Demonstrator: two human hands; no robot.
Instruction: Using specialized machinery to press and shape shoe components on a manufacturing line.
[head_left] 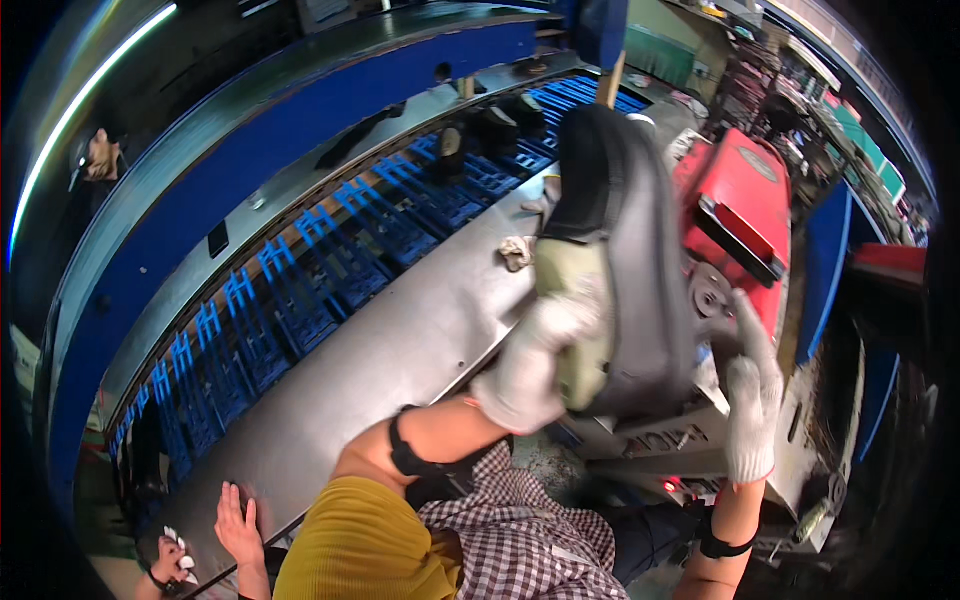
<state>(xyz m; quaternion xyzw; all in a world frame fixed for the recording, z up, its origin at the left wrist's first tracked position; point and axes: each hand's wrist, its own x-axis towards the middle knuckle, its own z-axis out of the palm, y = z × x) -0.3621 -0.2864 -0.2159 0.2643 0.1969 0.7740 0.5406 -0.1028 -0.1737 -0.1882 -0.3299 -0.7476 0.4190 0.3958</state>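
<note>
My left hand [535,365], in a white glove, grips a dark grey shoe [640,260] by its yellow-green last [575,300]. The shoe is held up close to the camera with its sole facing me and its toe pointing away. My right hand [752,400], also gloved, is raised just right of the shoe with its fingers stretched upward and nothing in it. It hovers over a grey machine [650,445] below the shoe. I cannot tell whether it touches the shoe.
A red machine [745,195] stands behind the shoe. A steel worktop [400,350] with a crumpled cloth [517,250] runs along a conveyor of blue racks [330,270] carrying dark shoes [490,130]. Another person's hands [235,520] rest at the worktop's near end.
</note>
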